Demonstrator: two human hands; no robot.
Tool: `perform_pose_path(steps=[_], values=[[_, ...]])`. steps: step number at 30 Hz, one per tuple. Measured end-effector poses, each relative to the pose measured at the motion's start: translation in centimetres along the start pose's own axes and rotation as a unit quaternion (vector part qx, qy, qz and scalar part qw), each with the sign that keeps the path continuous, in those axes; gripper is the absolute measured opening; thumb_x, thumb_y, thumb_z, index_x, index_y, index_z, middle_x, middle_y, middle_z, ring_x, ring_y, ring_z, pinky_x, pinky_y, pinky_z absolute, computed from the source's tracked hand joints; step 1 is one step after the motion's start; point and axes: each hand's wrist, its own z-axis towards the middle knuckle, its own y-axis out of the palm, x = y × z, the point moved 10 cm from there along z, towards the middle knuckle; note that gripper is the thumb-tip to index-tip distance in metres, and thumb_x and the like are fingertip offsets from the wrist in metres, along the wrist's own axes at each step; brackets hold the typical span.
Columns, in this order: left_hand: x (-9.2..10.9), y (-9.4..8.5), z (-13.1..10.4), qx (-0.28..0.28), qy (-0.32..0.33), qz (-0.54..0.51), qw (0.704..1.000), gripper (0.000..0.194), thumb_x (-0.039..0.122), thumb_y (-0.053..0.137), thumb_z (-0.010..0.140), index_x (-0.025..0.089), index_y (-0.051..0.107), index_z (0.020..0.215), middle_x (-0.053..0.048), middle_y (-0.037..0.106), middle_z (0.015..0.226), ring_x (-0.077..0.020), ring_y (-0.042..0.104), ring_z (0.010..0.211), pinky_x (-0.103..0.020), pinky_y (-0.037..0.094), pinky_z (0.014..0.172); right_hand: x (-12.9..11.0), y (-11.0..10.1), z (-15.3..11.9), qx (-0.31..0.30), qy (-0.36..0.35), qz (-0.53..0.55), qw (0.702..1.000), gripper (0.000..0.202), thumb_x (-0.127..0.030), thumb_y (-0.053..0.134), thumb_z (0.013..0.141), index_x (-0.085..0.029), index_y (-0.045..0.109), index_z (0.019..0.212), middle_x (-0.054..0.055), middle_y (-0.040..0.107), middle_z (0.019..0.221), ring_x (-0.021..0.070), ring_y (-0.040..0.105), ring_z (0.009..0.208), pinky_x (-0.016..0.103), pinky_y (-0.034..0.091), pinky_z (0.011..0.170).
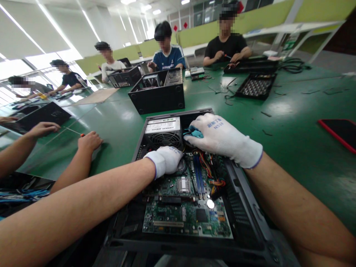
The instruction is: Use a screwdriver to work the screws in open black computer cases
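An open black computer case (249,200) lies in front of me, with a green motherboard (191,218) inside. My left hand (171,159), in a white glove, is over the round cooling fan (182,167), just below the power supply (164,129). Its fingers are hidden from view. My right hand (222,135), gloved too, reaches in at the power supply's right side. Its fingers are curled, showing the glove's teal inner side, and whatever they hold is hidden. Coloured cables (217,183) run down beside the blue memory slots (198,172).
Beyond my case stands another open black case (157,92) on the green table (292,148). A red-edged phone (339,133) lies at right, a black tray (256,87) farther back. At left, a neighbour's hand (90,142) holds a screwdriver (75,131). Several people work across the table.
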Motion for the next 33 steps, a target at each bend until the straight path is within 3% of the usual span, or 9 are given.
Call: perform_pose_path(steps=[4, 10, 18, 23, 33], values=[[-0.03, 0.31, 0.24, -0.005, 0.004, 0.006, 1.0, 0.043, 0.041, 0.072, 0.086, 0.017, 0.072, 0.121, -0.017, 0.073, 0.125, -0.0338, 0.071, 0.114, -0.042, 0.058, 0.098, -0.02, 0.02, 0.01, 0.0, -0.002, -0.001, 1.0, 0.046, -0.055, 0.052, 0.101, -0.014, 0.072, 0.109, 0.015, 0.074, 0.109, 0.0296, 0.064, 0.103, 0.039, 0.043, 0.089], [0.1, 0.64, 0.53, -0.018, 0.005, 0.016, 1.0, 0.044, 0.034, 0.077, 0.083, 0.016, 0.071, 0.123, -0.017, 0.072, 0.13, -0.0336, 0.07, 0.116, -0.042, 0.057, 0.1, -0.13, -0.02, -0.02, -0.002, -0.003, -0.007, 1.0, 0.046, -0.055, 0.052, 0.101, -0.013, 0.072, 0.109, 0.015, 0.074, 0.109, 0.0301, 0.064, 0.103, 0.039, 0.043, 0.089], [0.35, 0.66, 0.52, -0.019, 0.017, 0.024, 0.999, 0.052, 0.039, 0.075, 0.081, 0.016, 0.069, 0.127, -0.018, 0.071, 0.13, -0.0354, 0.07, 0.116, -0.043, 0.06, 0.096, -0.06, 0.04, -0.03, 0.0, -0.002, -0.004, 1.0, 0.046, -0.055, 0.052, 0.1, -0.014, 0.072, 0.108, 0.015, 0.074, 0.11, 0.0299, 0.064, 0.103, 0.039, 0.043, 0.09], [0.34, 0.59, 0.51, -0.014, 0.018, 0.021, 1.0, 0.043, 0.04, 0.071, 0.084, 0.015, 0.072, 0.119, -0.017, 0.073, 0.126, -0.0333, 0.071, 0.114, -0.039, 0.059, 0.096, 0.14, -0.15, -0.21, 0.028, -0.002, 0.007, 1.0, 0.048, -0.055, 0.052, 0.101, -0.013, 0.072, 0.115, 0.016, 0.074, 0.11, 0.0295, 0.065, 0.104, 0.038, 0.045, 0.091], [0.08, 0.34, 0.43, -0.007, 0.015, 0.009, 1.0, 0.047, 0.036, 0.074, 0.084, 0.016, 0.069, 0.126, -0.017, 0.071, 0.133, -0.0324, 0.07, 0.119, -0.04, 0.057, 0.103, 0.47, 0.13, -0.16, 0.023, 0.005, 0.005, 1.0, 0.053, -0.058, 0.049, 0.101, -0.013, 0.072, 0.116, 0.016, 0.074, 0.11, 0.0302, 0.065, 0.105, 0.039, 0.046, 0.092]])
